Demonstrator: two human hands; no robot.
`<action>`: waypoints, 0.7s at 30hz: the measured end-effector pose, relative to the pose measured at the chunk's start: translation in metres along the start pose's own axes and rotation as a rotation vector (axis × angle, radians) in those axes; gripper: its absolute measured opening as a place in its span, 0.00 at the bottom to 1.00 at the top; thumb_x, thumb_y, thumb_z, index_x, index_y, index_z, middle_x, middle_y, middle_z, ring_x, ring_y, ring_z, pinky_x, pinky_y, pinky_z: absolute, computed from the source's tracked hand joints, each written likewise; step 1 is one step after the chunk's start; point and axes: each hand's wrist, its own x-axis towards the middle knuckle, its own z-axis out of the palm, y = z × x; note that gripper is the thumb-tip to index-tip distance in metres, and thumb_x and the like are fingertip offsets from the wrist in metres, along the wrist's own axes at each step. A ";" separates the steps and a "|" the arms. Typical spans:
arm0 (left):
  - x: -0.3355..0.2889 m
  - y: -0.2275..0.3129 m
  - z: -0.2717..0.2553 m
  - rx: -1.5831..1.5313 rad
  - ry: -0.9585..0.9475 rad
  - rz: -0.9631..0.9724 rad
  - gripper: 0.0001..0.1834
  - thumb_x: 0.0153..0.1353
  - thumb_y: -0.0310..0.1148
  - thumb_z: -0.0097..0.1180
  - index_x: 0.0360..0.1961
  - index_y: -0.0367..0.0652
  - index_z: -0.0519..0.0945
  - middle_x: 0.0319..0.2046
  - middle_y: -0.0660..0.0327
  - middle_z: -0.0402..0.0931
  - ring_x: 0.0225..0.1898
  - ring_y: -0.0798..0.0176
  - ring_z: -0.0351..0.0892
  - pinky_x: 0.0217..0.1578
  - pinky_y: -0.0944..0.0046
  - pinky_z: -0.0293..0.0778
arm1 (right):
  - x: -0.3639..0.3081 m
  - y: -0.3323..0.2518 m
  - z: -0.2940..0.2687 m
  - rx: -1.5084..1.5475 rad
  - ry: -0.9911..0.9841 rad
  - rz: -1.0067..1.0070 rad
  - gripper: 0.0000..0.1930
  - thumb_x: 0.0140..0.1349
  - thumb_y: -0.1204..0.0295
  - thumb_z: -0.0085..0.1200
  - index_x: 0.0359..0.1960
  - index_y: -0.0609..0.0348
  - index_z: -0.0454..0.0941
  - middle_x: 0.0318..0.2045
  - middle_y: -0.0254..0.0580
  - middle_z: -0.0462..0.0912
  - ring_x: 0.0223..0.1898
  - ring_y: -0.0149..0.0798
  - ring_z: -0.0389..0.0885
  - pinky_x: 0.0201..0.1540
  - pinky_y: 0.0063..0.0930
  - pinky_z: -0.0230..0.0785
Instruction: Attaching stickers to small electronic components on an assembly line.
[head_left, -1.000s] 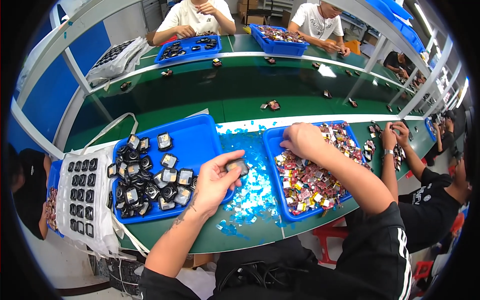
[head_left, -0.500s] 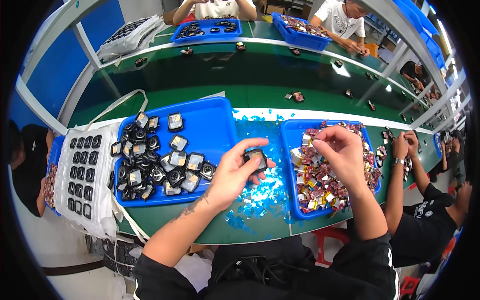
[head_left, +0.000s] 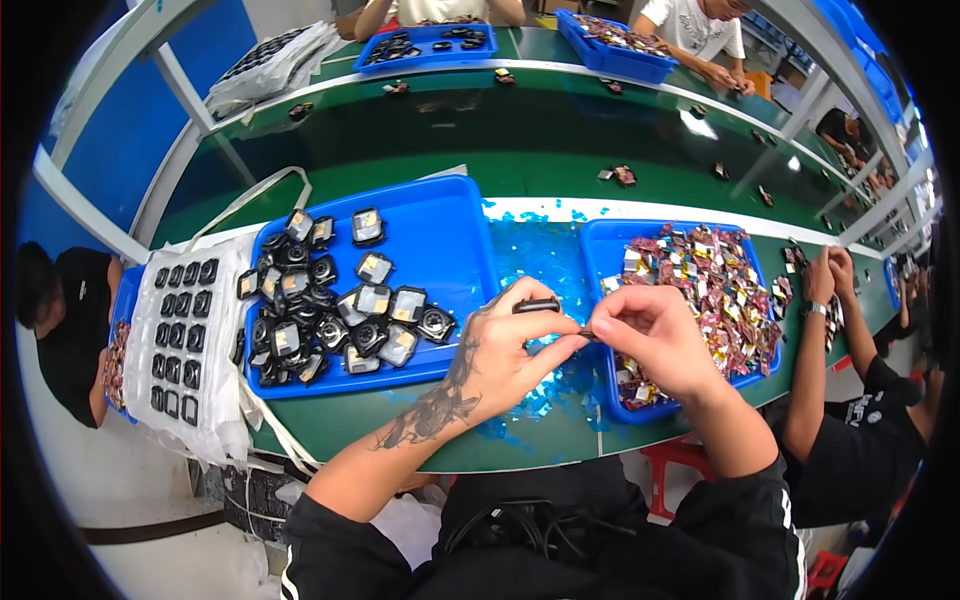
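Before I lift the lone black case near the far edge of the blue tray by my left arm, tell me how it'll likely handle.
The black case will probably slide, not roll: it is squarish and lies flat in the blue tray. Its shiny face may feel slippery. Its crisp outline suggests stiffness.

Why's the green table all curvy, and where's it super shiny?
In the head view, the fisheye lens bows the front edge of the green table; same view, white glare marks the dark green surface beyond, and blue scraps glint.
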 end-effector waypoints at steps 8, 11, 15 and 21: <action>0.003 0.003 0.000 0.008 -0.044 0.122 0.07 0.51 0.27 0.68 0.33 0.41 0.85 0.34 0.60 0.76 0.32 0.63 0.80 0.31 0.65 0.76 | 0.018 0.008 -0.002 0.190 -0.113 0.228 0.06 0.62 0.72 0.56 0.30 0.62 0.79 0.24 0.30 0.78 0.25 0.20 0.71 0.27 0.16 0.62; 0.002 0.002 0.004 -0.237 0.001 -0.143 0.06 0.54 0.26 0.66 0.34 0.39 0.85 0.34 0.61 0.77 0.32 0.67 0.79 0.32 0.68 0.74 | 0.015 0.008 0.005 -0.563 -0.001 -0.240 0.10 0.61 0.76 0.55 0.44 0.62 0.78 0.29 0.39 0.82 0.28 0.32 0.79 0.32 0.25 0.71; 0.002 -0.006 0.005 -0.427 0.040 -0.299 0.06 0.57 0.27 0.64 0.34 0.35 0.84 0.31 0.61 0.79 0.34 0.70 0.77 0.36 0.71 0.71 | 0.009 -0.004 0.003 -0.440 0.188 -0.180 0.06 0.61 0.77 0.56 0.38 0.61 0.83 0.32 0.42 0.83 0.31 0.34 0.81 0.32 0.26 0.72; 0.001 -0.004 0.005 -0.502 -0.011 -0.312 0.14 0.61 0.25 0.58 0.48 0.38 0.79 0.40 0.60 0.77 0.37 0.71 0.75 0.35 0.72 0.71 | 0.008 -0.010 0.014 -0.461 0.078 -0.248 0.05 0.60 0.77 0.59 0.36 0.61 0.83 0.33 0.38 0.82 0.33 0.29 0.81 0.32 0.20 0.72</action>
